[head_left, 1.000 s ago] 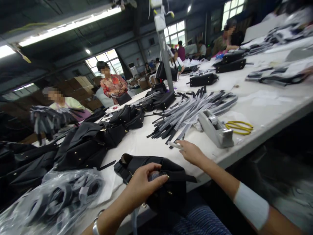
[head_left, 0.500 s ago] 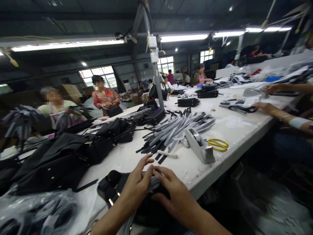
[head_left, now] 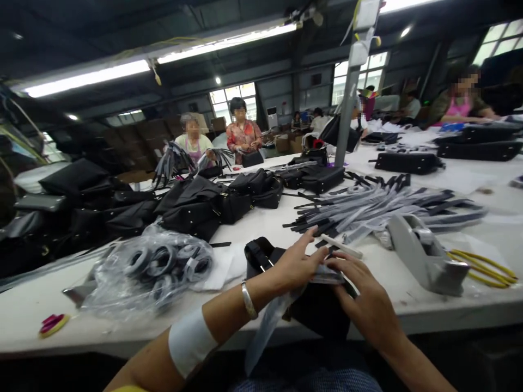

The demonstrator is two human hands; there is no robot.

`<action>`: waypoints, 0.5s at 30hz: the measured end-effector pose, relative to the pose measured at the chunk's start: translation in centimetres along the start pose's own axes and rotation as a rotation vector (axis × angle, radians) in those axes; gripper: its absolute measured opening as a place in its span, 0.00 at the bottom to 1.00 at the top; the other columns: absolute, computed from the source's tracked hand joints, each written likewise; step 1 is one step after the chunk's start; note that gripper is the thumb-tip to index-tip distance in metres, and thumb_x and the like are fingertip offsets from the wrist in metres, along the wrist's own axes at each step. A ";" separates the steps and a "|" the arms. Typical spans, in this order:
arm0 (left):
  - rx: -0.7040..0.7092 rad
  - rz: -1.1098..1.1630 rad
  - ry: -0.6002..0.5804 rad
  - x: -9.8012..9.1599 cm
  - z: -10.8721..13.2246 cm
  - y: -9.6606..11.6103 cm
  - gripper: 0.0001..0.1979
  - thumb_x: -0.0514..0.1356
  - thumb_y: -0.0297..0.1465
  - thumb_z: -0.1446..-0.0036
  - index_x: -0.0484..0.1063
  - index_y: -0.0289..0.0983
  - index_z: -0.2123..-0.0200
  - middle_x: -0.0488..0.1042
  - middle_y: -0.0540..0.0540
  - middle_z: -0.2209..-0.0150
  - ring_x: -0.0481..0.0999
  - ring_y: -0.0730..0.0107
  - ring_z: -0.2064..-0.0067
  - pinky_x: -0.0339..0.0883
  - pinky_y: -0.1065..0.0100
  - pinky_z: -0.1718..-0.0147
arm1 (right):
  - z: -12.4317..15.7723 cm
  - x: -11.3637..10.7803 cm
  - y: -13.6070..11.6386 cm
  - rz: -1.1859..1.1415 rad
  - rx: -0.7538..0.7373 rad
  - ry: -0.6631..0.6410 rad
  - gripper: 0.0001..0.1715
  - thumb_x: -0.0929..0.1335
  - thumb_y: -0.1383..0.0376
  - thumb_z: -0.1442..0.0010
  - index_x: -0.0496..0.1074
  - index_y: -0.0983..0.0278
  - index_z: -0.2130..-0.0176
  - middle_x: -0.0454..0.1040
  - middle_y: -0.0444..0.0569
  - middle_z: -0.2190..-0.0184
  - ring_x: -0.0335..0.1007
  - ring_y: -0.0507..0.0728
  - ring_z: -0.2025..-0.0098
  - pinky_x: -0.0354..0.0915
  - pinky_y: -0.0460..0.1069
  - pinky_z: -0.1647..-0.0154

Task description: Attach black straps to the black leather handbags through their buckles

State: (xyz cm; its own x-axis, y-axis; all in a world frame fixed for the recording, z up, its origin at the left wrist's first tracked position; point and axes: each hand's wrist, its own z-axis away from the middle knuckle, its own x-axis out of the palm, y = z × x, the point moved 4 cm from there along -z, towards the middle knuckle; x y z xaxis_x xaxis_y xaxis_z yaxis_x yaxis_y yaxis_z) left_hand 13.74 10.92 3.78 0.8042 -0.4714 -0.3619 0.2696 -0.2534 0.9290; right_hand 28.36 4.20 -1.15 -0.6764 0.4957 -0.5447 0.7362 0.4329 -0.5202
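A black bag [head_left: 261, 255] lies at the near edge of the white table [head_left: 261, 220], right in front of me. Both my hands rest on top of it. My left hand [head_left: 296, 265], with a silver bracelet and a white wrist band, presses a grey strap [head_left: 265, 326] onto the bag, index finger stretched out. The strap's loose end hangs down over the table edge. My right hand [head_left: 365, 302] curls its fingers over the strap's other end on the bag. A thin white stick [head_left: 342, 246] lies just beyond my fingertips.
A grey tape dispenser [head_left: 425, 256] and yellow scissors [head_left: 484, 265] sit to the right, behind them a heap of grey and black straps [head_left: 379, 207]. A plastic bag of rings [head_left: 159, 267] and piled black bags [head_left: 196, 204] lie left. A pole [head_left: 347, 109] rises mid-table. People work across the table.
My view has swung left and the bag now sits more central. My right hand came back from the white stick to the bag a second ago, and both hands stay on the strap.
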 end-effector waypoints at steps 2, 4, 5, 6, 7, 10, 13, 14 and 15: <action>-0.091 0.147 0.011 -1.0 1.3 -0.5 0.30 0.55 0.40 0.32 0.55 0.40 0.31 0.67 0.36 0.38 0.78 0.70 0.64 0.71 0.68 0.63 | -0.2 -0.3 0.2 -0.017 0.027 -0.009 0.13 0.65 0.61 0.35 0.76 0.60 0.55 0.77 0.54 0.48 0.69 0.64 0.41 0.67 0.61 0.40; -0.172 0.262 -0.037 -1.9 3.2 -0.8 0.29 0.56 0.42 0.32 0.56 0.41 0.31 0.72 0.38 0.43 0.76 0.72 0.67 0.68 0.72 0.69 | -0.8 -0.6 0.6 -0.046 0.109 -0.040 0.15 0.64 0.59 0.35 0.77 0.59 0.54 0.78 0.52 0.49 0.73 0.64 0.44 0.68 0.59 0.43; -0.197 0.310 -0.078 -2.2 4.3 -0.9 0.30 0.57 0.43 0.33 0.59 0.41 0.33 0.75 0.40 0.47 0.76 0.72 0.67 0.67 0.73 0.70 | -1.3 -0.7 0.8 -0.056 0.163 -0.063 0.16 0.64 0.59 0.34 0.77 0.59 0.53 0.79 0.51 0.50 0.75 0.64 0.46 0.69 0.59 0.44; -0.211 0.354 -0.142 -2.3 5.4 -1.0 0.29 0.59 0.45 0.35 0.63 0.40 0.35 0.77 0.41 0.50 0.76 0.70 0.66 0.66 0.73 0.70 | -2.0 -0.8 1.1 -0.060 0.215 -0.077 0.18 0.63 0.58 0.34 0.77 0.60 0.52 0.80 0.51 0.51 0.76 0.64 0.48 0.70 0.58 0.46; -0.218 0.400 -0.221 -2.2 6.6 -1.1 0.27 0.60 0.46 0.36 0.69 0.38 0.40 0.78 0.41 0.54 0.76 0.69 0.65 0.67 0.72 0.68 | -2.9 -0.8 1.4 -0.062 0.257 -0.080 0.19 0.63 0.58 0.35 0.77 0.60 0.51 0.81 0.51 0.53 0.78 0.64 0.50 0.71 0.58 0.48; -0.228 0.558 -0.460 -1.0 10.1 -2.2 0.23 0.62 0.50 0.39 0.78 0.34 0.58 0.78 0.43 0.61 0.76 0.68 0.64 0.69 0.70 0.62 | -6.4 -0.5 3.1 -0.042 0.273 -0.031 0.21 0.63 0.57 0.36 0.78 0.63 0.51 0.82 0.53 0.55 0.79 0.65 0.52 0.72 0.56 0.52; -0.277 0.610 -0.454 -0.2 12.2 -4.2 0.21 0.64 0.48 0.40 0.75 0.33 0.61 0.76 0.47 0.68 0.75 0.72 0.67 0.68 0.72 0.62 | -9.9 -0.3 5.6 0.029 0.231 0.020 0.21 0.64 0.57 0.37 0.78 0.64 0.52 0.82 0.55 0.57 0.79 0.67 0.55 0.73 0.57 0.57; -0.306 0.601 -0.394 -0.2 12.6 -4.9 0.21 0.64 0.48 0.40 0.74 0.33 0.61 0.75 0.48 0.70 0.73 0.74 0.70 0.67 0.73 0.64 | -10.6 -0.4 6.1 0.051 0.211 0.020 0.20 0.64 0.58 0.38 0.79 0.64 0.53 0.82 0.55 0.59 0.79 0.68 0.57 0.73 0.59 0.58; -0.333 0.577 -0.319 -0.5 12.9 -5.6 0.21 0.63 0.48 0.40 0.73 0.33 0.62 0.74 0.49 0.72 0.71 0.76 0.73 0.66 0.75 0.68 | -11.0 -0.6 6.2 0.079 0.183 0.008 0.20 0.65 0.59 0.39 0.79 0.64 0.53 0.82 0.57 0.59 0.79 0.69 0.57 0.73 0.60 0.59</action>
State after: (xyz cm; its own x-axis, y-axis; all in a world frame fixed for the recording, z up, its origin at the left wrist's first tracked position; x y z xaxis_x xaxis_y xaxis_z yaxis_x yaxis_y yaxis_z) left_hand 5.05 1.68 -2.20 0.6869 -0.6879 0.2342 0.0374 0.3553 0.9340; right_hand 33.59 14.88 3.14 -0.6161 0.5290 -0.5835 0.7700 0.2486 -0.5876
